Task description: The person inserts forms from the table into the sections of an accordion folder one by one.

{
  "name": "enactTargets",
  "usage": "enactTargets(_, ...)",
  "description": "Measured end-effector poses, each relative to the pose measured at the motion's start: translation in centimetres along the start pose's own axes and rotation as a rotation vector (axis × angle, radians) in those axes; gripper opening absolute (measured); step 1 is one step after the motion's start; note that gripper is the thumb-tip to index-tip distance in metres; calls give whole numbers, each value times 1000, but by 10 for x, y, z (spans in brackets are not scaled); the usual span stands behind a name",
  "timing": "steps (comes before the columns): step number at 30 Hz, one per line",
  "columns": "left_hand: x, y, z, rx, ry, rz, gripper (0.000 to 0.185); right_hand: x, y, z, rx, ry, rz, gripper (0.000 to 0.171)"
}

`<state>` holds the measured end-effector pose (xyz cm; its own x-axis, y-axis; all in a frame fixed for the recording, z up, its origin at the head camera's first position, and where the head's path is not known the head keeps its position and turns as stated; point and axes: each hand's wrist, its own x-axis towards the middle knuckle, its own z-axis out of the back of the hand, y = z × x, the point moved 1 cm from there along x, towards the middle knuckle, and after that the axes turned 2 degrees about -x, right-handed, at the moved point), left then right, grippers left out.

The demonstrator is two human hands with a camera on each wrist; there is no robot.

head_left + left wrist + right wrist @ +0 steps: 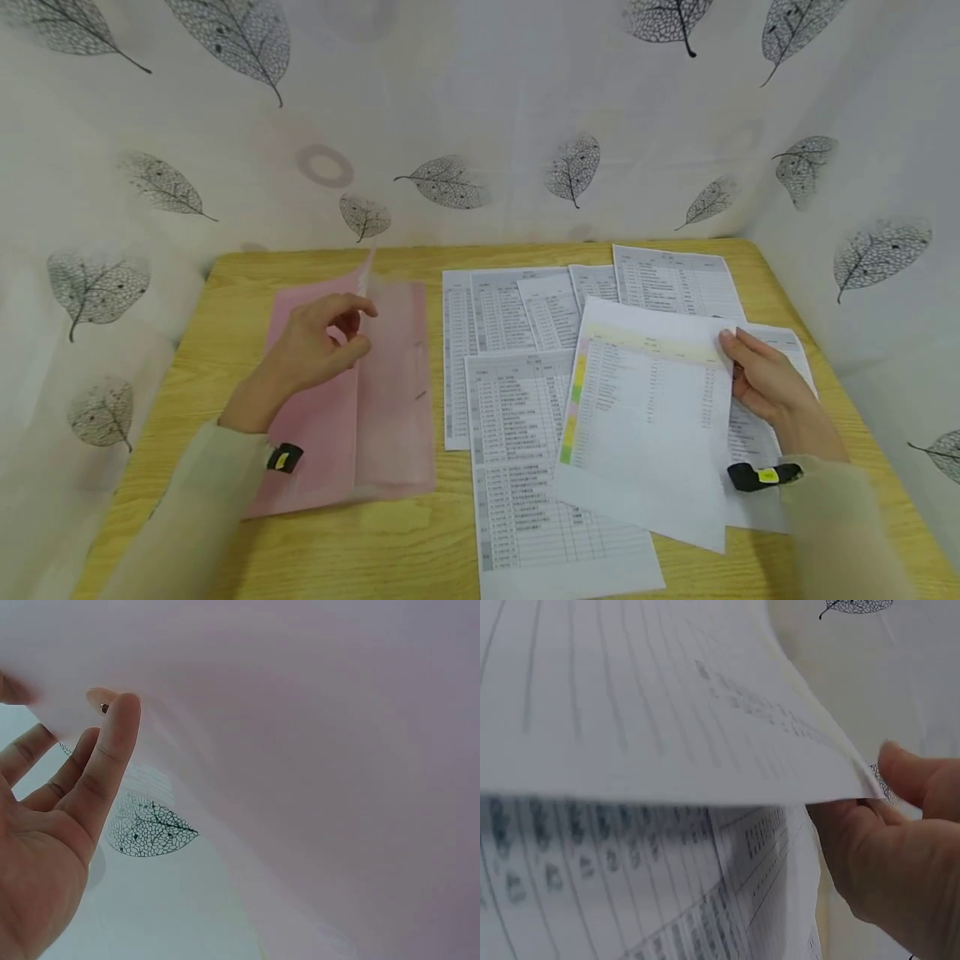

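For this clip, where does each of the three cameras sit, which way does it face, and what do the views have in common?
Head: worn on the head, looking forward and down at the wooden table; shows both forearms, the left hand on the pink folder and the right hand on the top sheet.
Left wrist: looks up along the palm at the folder's lifted flap; shows the left hand's fingers.
Right wrist: looks under the lifted sheet; shows the right hand's fingers.
Shared: head and left wrist both show the folder; head and right wrist the sheet.

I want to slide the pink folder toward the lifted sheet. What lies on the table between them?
In the head view, printed sheets lie overlapping between the pink folder and the lifted sheet, which the right hand holds.
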<state>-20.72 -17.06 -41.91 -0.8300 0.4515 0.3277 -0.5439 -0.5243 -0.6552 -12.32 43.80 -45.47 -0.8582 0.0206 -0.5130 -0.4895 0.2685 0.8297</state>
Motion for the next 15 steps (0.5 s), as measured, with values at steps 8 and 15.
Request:
enactTargets(8,0,-1,2,-5,7,15,33,4,-1,-22,-125,80,-38,21)
enactTargets(15,-1,-2,3,-11,7,10,32,12,-3,-36,-130,127,35,18)
